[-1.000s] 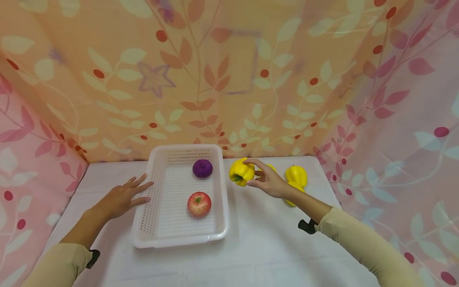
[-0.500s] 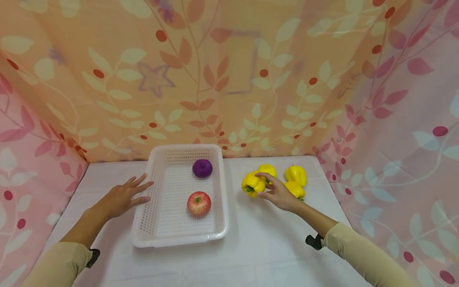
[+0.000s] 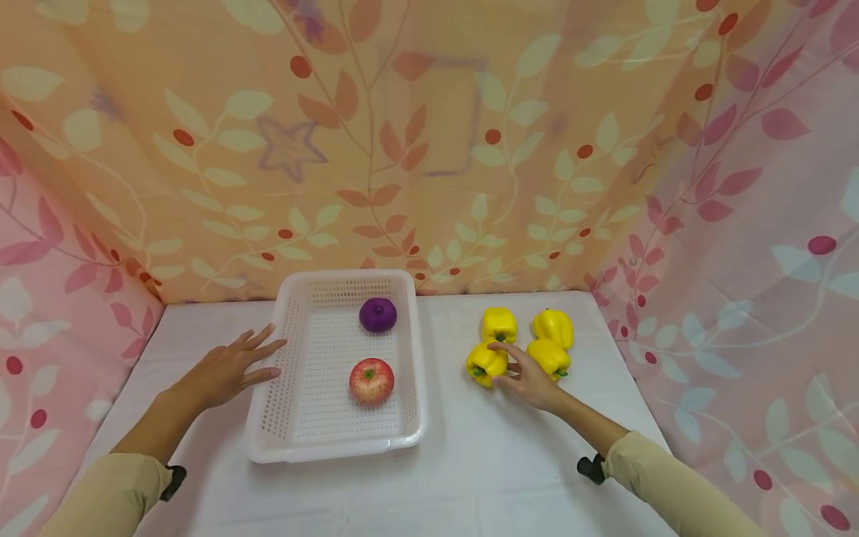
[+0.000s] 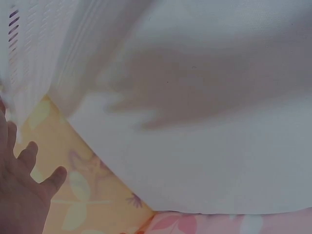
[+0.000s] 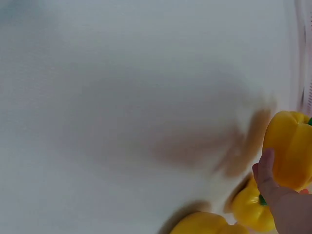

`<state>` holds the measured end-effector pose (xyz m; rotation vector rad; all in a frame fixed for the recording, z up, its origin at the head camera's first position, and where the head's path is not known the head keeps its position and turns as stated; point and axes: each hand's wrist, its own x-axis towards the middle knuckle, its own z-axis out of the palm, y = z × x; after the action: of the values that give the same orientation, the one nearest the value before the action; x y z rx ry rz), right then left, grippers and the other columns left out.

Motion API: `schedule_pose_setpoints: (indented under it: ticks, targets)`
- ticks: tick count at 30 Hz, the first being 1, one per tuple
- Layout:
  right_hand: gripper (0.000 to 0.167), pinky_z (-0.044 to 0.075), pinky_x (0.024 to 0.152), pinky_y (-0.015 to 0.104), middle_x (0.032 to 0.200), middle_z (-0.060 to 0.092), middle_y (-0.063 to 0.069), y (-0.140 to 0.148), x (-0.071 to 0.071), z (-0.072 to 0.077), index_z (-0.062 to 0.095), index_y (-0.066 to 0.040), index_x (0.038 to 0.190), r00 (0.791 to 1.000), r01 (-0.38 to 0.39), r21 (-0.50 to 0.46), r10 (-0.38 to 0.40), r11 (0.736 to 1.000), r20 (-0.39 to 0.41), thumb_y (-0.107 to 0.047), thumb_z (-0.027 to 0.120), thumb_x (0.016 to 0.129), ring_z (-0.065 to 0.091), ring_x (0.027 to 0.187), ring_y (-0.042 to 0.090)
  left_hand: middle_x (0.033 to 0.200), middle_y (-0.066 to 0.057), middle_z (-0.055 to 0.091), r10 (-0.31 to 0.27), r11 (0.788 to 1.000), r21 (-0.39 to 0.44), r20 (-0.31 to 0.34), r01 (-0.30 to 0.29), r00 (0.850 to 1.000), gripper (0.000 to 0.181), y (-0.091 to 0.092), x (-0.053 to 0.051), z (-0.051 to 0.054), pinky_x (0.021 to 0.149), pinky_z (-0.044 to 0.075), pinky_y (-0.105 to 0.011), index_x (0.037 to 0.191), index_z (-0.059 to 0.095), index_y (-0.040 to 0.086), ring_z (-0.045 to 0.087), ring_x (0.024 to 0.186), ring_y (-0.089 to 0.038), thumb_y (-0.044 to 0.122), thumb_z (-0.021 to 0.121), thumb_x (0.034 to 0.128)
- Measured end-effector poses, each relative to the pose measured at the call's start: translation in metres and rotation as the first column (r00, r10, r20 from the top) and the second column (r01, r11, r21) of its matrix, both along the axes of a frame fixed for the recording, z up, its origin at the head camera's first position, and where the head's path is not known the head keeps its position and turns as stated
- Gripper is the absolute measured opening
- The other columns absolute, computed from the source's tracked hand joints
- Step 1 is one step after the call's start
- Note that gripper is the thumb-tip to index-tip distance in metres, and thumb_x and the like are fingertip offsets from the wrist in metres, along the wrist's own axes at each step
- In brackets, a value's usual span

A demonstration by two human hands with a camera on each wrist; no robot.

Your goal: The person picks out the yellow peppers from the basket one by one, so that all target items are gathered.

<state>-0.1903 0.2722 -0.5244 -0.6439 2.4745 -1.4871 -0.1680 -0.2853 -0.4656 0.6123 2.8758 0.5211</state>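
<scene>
In the head view my right hand (image 3: pixel 530 382) pinches a yellow bell pepper (image 3: pixel 485 365) between thumb and fingers, its green stem facing the front left. The right wrist view shows the same pepper (image 5: pixel 287 146) with a shadow beside it; whether it touches the table I cannot tell. Just behind it sits a second yellow pepper (image 3: pixel 499 324). My left hand (image 3: pixel 224 373) has its fingers spread at the left rim of a white plastic basket (image 3: pixel 335 452). Inside the basket, on its right side, lie a purple round fruit (image 3: pixel 378 315) and a red apple (image 3: pixel 372 382).
Two more yellow peppers, one at the back (image 3: pixel 553 328) and one nearer (image 3: pixel 549 358), lie to the right of the held one. A white cloth covers the table (image 3: pixel 470 477). Patterned curtains (image 3: pixel 429 186) enclose the back and both sides.
My right hand has carried the held pepper right and toward the front, away from the basket and down beside the other peppers. My left hand and the basket have stayed put.
</scene>
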Motion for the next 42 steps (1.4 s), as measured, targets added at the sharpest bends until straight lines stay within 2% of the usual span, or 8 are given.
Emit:
schedule_pose_setpoints:
  ticks: [3, 10, 17, 24, 29, 33, 38, 42]
  targets:
    - [0.059, 0.044, 0.103, 0.054, 0.147, 0.045, 0.023, 0.004, -0.001, -0.007, 0.046, 0.001, 0.143, 1.000, 0.015, 0.004, -0.015, 1.000, 0.003, 0.000, 0.072, 0.089, 0.043, 0.135, 0.043, 0.160, -0.020, 0.027, 0.001, 1.000, 0.001, 0.002, -0.001, 1.000, 0.066, 0.000, 0.000, 0.000, 0.103, 0.024, -0.077, 0.149, 0.047, 0.014, 0.023, 0.142, -0.054, 0.048, 0.062, 0.0949]
    - [0.061, 0.046, 0.103, 0.039, 0.154, 0.036, 0.021, 0.007, -0.002, -0.014, 0.043, -0.002, 0.147, 0.995, 0.021, -0.055, -0.016, 0.998, 0.095, -0.003, 0.069, 0.093, 0.039, 0.139, 0.040, 0.161, -0.020, 0.026, 0.011, 1.000, -0.001, 0.015, -0.011, 1.000, 0.065, 0.001, -0.001, 0.001, 0.104, 0.023, -0.077, 0.149, 0.046, 0.015, 0.022, 0.143, -0.054, 0.047, 0.062, 0.0948]
    - [0.058, 0.037, 0.109, 0.054, 0.155, 0.038, 0.017, 0.007, -0.001, -0.014, 0.043, -0.004, 0.149, 0.997, 0.060, 0.000, -0.060, 0.998, 0.044, -0.012, 0.066, 0.097, 0.032, 0.144, 0.038, 0.161, -0.021, 0.026, 0.002, 1.000, 0.005, 0.013, -0.002, 1.000, 0.066, 0.003, -0.003, 0.000, 0.104, 0.023, -0.076, 0.150, 0.046, 0.014, 0.022, 0.142, -0.054, 0.048, 0.062, 0.0949]
    - [0.058, 0.035, 0.110, 0.055, 0.156, 0.036, 0.018, 0.007, 0.000, -0.010, 0.041, -0.004, 0.150, 0.990, 0.120, 0.059, -0.124, 0.991, 0.072, -0.016, 0.064, 0.098, 0.031, 0.145, 0.039, 0.160, -0.021, 0.026, -0.012, 1.000, -0.005, 0.006, 0.012, 1.000, 0.066, 0.004, -0.004, -0.001, 0.103, 0.024, -0.077, 0.150, 0.046, 0.014, 0.022, 0.142, -0.054, 0.048, 0.061, 0.0953]
    - [0.059, 0.042, 0.107, 0.052, 0.159, 0.028, 0.021, 0.007, -0.002, 0.005, 0.034, -0.009, 0.154, 0.967, 0.174, 0.115, -0.192, 0.978, 0.166, -0.024, 0.058, 0.102, 0.044, 0.137, 0.038, 0.160, -0.021, 0.027, -0.013, 1.000, 0.001, 0.001, 0.013, 1.000, 0.065, 0.004, -0.006, -0.001, 0.103, 0.025, -0.077, 0.150, 0.046, 0.014, 0.023, 0.142, -0.054, 0.047, 0.061, 0.0956]
    - [0.058, 0.051, 0.099, 0.048, 0.158, 0.028, 0.026, 0.010, -0.006, 0.020, 0.033, -0.009, 0.154, 0.959, 0.187, 0.153, -0.214, 0.970, 0.187, -0.026, 0.055, 0.104, 0.058, 0.120, 0.039, 0.160, -0.021, 0.028, -0.012, 1.000, 0.002, 0.003, 0.012, 1.000, 0.066, 0.003, -0.008, 0.001, 0.104, 0.026, -0.075, 0.149, 0.046, 0.013, 0.024, 0.142, -0.054, 0.047, 0.062, 0.0953]
    - [0.059, 0.052, 0.097, 0.050, 0.155, 0.032, 0.028, 0.019, -0.016, 0.045, 0.034, -0.010, 0.154, 0.958, 0.195, 0.229, -0.236, 0.954, 0.164, -0.035, 0.054, 0.104, 0.053, 0.124, 0.044, 0.158, -0.022, 0.031, -0.018, 0.999, -0.028, 0.000, 0.018, 1.000, 0.067, 0.003, -0.009, 0.005, 0.103, 0.029, -0.074, 0.148, 0.048, 0.011, 0.028, 0.140, -0.053, 0.047, 0.064, 0.0938]
    - [0.064, 0.046, 0.102, 0.057, 0.155, 0.031, 0.028, 0.030, -0.028, 0.070, 0.029, -0.012, 0.156, 0.952, 0.162, 0.270, -0.223, 0.949, 0.211, -0.042, 0.050, 0.104, 0.045, 0.132, 0.048, 0.156, -0.024, 0.035, -0.014, 0.998, -0.068, 0.002, 0.015, 1.000, 0.068, 0.003, -0.010, 0.008, 0.101, 0.031, -0.074, 0.146, 0.051, 0.010, 0.032, 0.138, -0.053, 0.050, 0.065, 0.0920]
